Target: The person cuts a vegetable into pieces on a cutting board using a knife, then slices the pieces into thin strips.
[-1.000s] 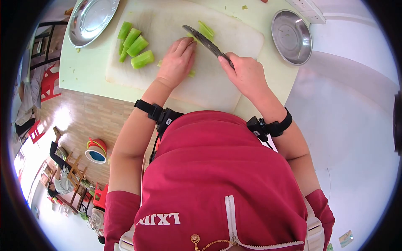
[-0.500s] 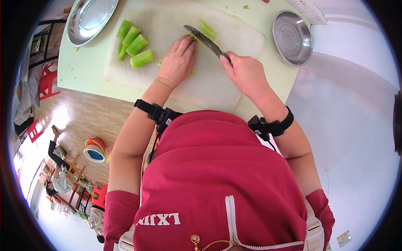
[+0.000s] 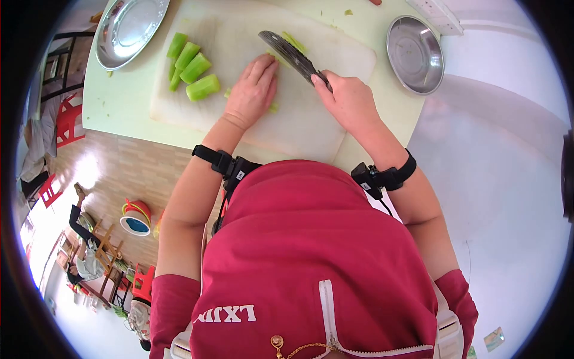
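Observation:
My right hand is wrapped round the handle of a dark-bladed kitchen knife, whose blade points up and to the left above the board. My left hand lies with bent fingers over a green vegetable piece that shows only at its edges; the rest is under the palm. The blade is close to these fingertips. Thin green slices lie just beyond the blade. Left of my left hand, several peeled green stem chunks rest together on the white cutting board.
A shallow metal plate stands at the table's left. On the right is a metal bowl, with a power strip behind it. Down on the floor to the left are buckets, red stools and other people.
The knife blade has shifted slightly left and now shows more of its flat face. My left hand stays nearly in place over the vegetable piece.

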`<action>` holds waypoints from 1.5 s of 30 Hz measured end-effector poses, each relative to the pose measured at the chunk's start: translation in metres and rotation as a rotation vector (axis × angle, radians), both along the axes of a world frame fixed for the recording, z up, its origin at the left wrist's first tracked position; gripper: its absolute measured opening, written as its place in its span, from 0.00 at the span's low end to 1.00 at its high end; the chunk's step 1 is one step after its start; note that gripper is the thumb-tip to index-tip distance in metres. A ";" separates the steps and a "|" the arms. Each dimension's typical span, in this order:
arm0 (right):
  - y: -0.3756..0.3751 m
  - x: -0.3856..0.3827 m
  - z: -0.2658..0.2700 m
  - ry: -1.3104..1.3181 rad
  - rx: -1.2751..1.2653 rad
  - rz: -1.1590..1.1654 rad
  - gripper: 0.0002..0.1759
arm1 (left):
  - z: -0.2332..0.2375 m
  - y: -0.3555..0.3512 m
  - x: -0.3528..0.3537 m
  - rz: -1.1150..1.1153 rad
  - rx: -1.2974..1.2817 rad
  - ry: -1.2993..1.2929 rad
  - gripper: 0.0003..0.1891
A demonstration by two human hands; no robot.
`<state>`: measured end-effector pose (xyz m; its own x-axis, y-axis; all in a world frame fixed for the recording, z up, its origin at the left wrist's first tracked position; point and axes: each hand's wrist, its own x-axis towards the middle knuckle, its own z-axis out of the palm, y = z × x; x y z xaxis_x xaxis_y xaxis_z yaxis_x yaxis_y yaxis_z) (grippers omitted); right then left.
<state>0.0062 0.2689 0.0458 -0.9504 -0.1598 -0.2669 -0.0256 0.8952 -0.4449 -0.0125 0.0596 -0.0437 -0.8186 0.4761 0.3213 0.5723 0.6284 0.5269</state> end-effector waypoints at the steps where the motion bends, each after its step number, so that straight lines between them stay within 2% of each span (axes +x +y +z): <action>1: 0.000 0.001 0.001 -0.002 0.037 0.035 0.22 | 0.000 0.000 -0.001 -0.002 -0.002 -0.002 0.19; 17: -0.017 -0.001 -0.001 0.081 0.107 0.106 0.19 | 0.002 0.000 -0.001 -0.003 -0.038 0.004 0.19; 19: -0.014 -0.006 -0.005 0.021 -0.044 -0.064 0.21 | 0.001 0.000 -0.001 -0.006 -0.049 -0.012 0.19; 20: -0.010 -0.005 -0.008 0.026 -0.044 -0.065 0.21 | 0.001 -0.001 -0.002 -0.007 -0.049 -0.007 0.19; 22: 0.001 -0.004 -0.008 -0.118 -0.287 -0.237 0.22 | 0.001 -0.002 -0.003 -0.011 -0.026 -0.010 0.18; 23: 0.005 -0.002 -0.009 -0.119 -0.286 -0.236 0.22 | 0.000 -0.004 -0.003 -0.009 -0.026 -0.011 0.18; 25: 0.009 0.003 -0.003 -0.178 -0.304 -0.258 0.23 | 0.006 -0.007 -0.002 0.026 0.185 -0.193 0.18; 28: 0.013 0.007 -0.003 -0.199 -0.286 -0.202 0.24 | 0.022 -0.020 -0.010 0.110 0.257 -0.199 0.17; 30: 0.010 0.008 -0.002 -0.204 -0.284 -0.189 0.24 | 0.025 -0.031 -0.014 0.129 0.249 -0.152 0.16; 33: 0.006 0.008 -0.001 -0.207 -0.283 -0.156 0.24 | 0.026 -0.041 -0.014 0.181 0.249 -0.236 0.15; 36: 0.004 0.004 -0.006 -0.192 -0.248 -0.106 0.23 | 0.029 -0.043 -0.012 0.137 0.194 -0.308 0.14; 38: 0.005 0.005 -0.005 -0.179 -0.204 -0.077 0.23 | 0.028 -0.040 -0.011 0.100 0.082 -0.273 0.13; 40: 0.008 0.004 -0.002 -0.149 -0.208 -0.144 0.23 | 0.021 -0.036 -0.013 0.076 0.067 -0.245 0.13; 45: 0.008 0.010 0.000 -0.144 -0.184 -0.123 0.21 | 0.014 -0.029 -0.011 0.017 -0.008 -0.129 0.12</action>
<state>0.0160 0.2767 0.0462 -0.9201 -0.1042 -0.3776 0.1533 0.7913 -0.5919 -0.0233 0.0309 -0.0301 -0.8609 0.4638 0.2092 0.4893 0.6419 0.5903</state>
